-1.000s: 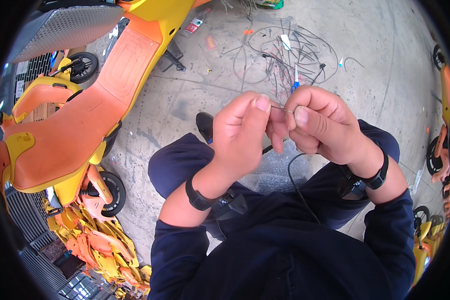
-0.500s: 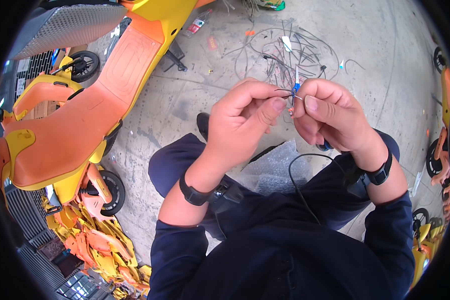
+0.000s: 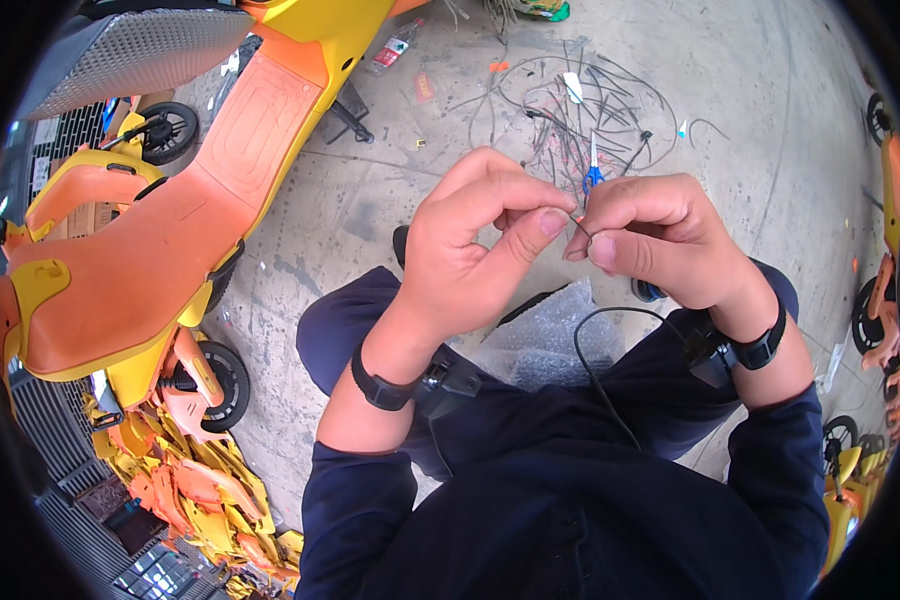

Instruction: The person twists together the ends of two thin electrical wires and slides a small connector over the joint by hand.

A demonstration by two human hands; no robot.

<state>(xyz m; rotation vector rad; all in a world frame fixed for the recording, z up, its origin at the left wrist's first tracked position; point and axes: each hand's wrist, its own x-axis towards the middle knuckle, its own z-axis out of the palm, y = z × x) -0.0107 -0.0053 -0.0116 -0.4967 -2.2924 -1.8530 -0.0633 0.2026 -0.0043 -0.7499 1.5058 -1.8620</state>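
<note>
Okay, at far left an orange-and-yellow plastic scooter body [image 3: 140,290] is stretching along the side, and next the bare left hand [image 3: 460,260] is pinching a thin, dark wire [image 3: 581,226], its thumb and forefinger clamping on it. That wire is bridging the small gap between the hands; blue-handled, pointed metal scissors [image 3: 594,177] are lying just beyond, beside a loose tangle of dark grey cables [image 3: 558,135]. Then the bare right hand [image 3: 670,240] is gripping the same wire, thumb and forefinger pressing together on it, while a black wheel [image 3: 865,312] is standing near the right edge.
</note>
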